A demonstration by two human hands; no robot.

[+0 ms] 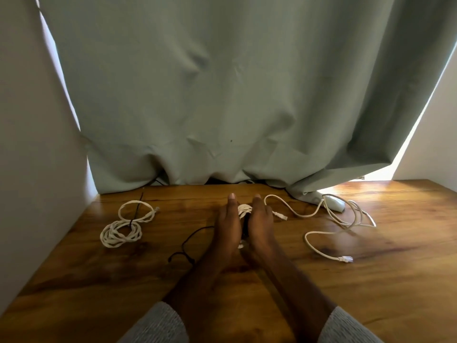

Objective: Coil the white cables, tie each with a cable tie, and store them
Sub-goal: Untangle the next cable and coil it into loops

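My left hand [228,225] and my right hand [262,222] press side by side around a small white cable coil [244,209] on the wooden table [99,280]; most of the coil is hidden between the palms. A tail of that cable with a white plug [280,215] runs out to the right. A coiled white cable [123,230] with a black cable tie [136,211] through it lies at the left. A loose white cable [343,222] sprawls at the right. A black cord [188,242] trails from under my left hand.
A green curtain [222,95] hangs down onto the table's far edge. A white adapter block [333,203] sits by the curtain's hem at the right. Walls close in on the left and right. Bright light falls on the far right corner.
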